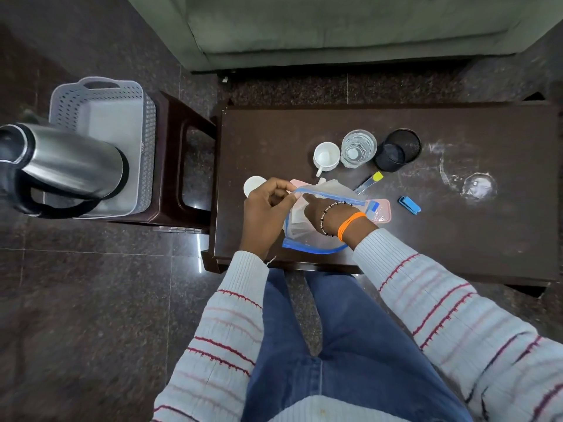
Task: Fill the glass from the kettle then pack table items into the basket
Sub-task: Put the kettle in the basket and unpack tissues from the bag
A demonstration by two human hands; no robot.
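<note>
Nearest, at the front edge of the table (457, 239), both hands work a clear zip bag (307, 236) with a blue rim. The left hand (262, 214) pinches the rim at its upper left corner, fingers curled round it. The right hand (313, 208) is pushed inside the mouth past the knuckles; its fingers are hidden by the plastic, so whether they grip the pale contents cannot be told. Risk here: the bag hangs partly over the table edge, and if the pinch slips the mouth sags and contents could spill toward the lap. A pink flat case (380, 211) lies under the bag's far side and may drag along with it. Just beyond, a white round lid (253, 185) sits touching the left hand, easy to knock off the edge. Further back, a small brush with yellow tip (370, 181) and a blue clip (409, 205) lie loose. Then the white cup (326, 156), the glass (358, 148) already holding water, and a black mesh holder (397, 150) stand close in a row; a careless reach could tip the glass. Far left, the kettle (67, 166) lies on its side across the empty grey basket (146, 123) on a stool (182, 166). It may roll or dribble.
</note>
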